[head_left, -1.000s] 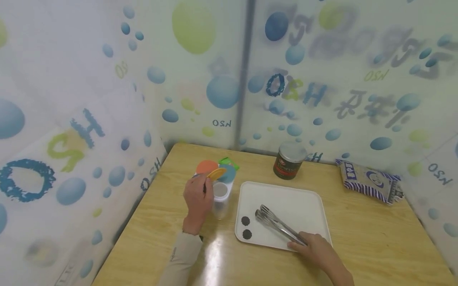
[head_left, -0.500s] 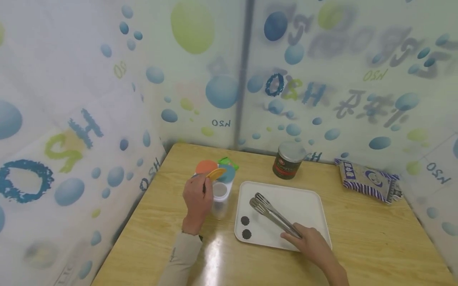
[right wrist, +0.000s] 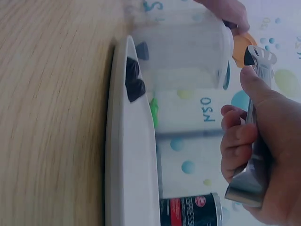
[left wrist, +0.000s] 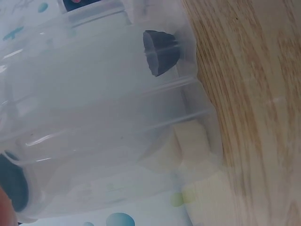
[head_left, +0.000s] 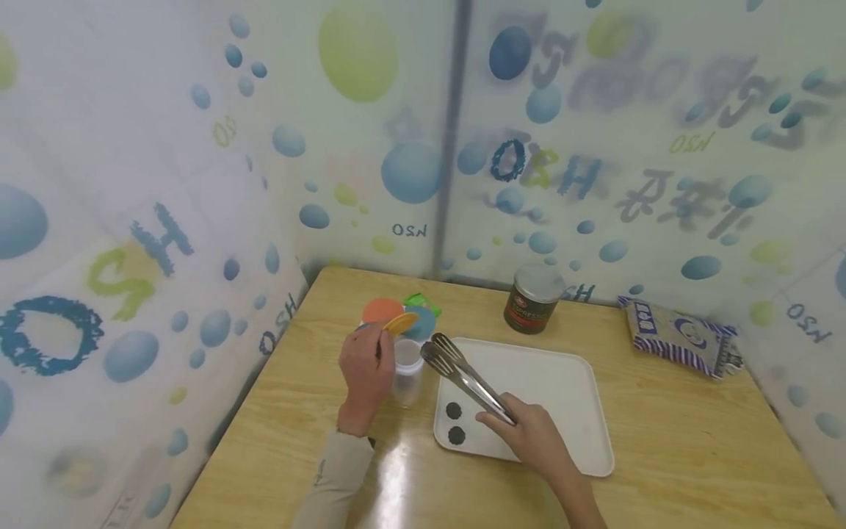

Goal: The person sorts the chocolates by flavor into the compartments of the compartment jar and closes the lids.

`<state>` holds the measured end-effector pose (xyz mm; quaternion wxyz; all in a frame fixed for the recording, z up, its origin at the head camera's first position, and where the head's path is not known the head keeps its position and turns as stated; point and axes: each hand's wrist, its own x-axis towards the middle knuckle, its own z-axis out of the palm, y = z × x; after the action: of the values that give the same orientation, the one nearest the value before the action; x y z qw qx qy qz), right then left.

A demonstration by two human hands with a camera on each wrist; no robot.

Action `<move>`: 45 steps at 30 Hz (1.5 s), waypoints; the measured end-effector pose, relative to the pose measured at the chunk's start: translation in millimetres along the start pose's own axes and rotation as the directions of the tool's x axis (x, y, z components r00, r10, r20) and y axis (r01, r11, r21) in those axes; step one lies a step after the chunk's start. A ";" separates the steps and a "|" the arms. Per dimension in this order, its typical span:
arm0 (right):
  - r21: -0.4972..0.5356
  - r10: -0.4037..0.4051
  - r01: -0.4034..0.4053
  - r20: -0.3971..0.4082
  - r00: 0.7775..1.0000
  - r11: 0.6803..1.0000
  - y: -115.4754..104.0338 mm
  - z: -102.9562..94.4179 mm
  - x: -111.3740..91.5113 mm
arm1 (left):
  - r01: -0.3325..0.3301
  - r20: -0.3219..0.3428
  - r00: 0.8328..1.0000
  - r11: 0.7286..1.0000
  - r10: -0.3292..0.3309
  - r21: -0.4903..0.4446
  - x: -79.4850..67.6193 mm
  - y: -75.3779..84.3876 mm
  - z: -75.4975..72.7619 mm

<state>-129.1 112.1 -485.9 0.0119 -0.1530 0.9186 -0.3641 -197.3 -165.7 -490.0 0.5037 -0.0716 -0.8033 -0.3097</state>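
My left hand (head_left: 366,371) holds the raised yellow-orange lid (head_left: 400,323) of a clear plastic container (head_left: 406,386). Inside, in separate compartments, the left wrist view shows a dark piece (left wrist: 161,52) and a pale piece (left wrist: 192,141). My right hand (head_left: 532,437) grips metal tongs (head_left: 472,382), whose tips are close to the container's uncovered round opening. Between those tips the right wrist view shows a small dark piece (right wrist: 249,55). Two dark, scalloped pieces (head_left: 457,435) lie at the left side of the white tray (head_left: 588,411).
Orange (head_left: 382,310) and blue lids (head_left: 420,323) cover other parts of the container, with a green packet (head_left: 423,303) behind. A dark espresso tin (head_left: 531,301) stands past the tray. A striped bag (head_left: 681,334) lies at the right; patterned walls (head_left: 410,173) border the table.
My right hand has lifted the tongs leftward and away from me, from over the tray to beside the container's opening. The left hand and lid have stayed put.
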 end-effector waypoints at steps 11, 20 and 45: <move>-0.008 -0.071 0.071 -0.020 0.997 0.997 -12.7 19.7 12.8 | -0.012 -0.009 1.000 0.999 0.011 -0.031 -1.5 1.0 2.2; -0.022 -0.049 0.048 -0.030 0.998 0.999 -11.4 26.0 12.1 | -0.004 -0.004 1.000 1.000 0.004 -0.022 -3.7 -0.5 1.6; -0.091 0.135 -0.135 -0.008 0.991 0.987 26.8 13.1 -20.4 | 0.000 -0.017 1.000 1.000 0.000 -0.020 -0.3 1.1 1.5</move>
<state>-115.2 127.7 -515.4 0.0288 -0.0906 0.9426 -0.3201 -197.8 -164.0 -490.3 0.5099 -0.0740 -0.7958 -0.3181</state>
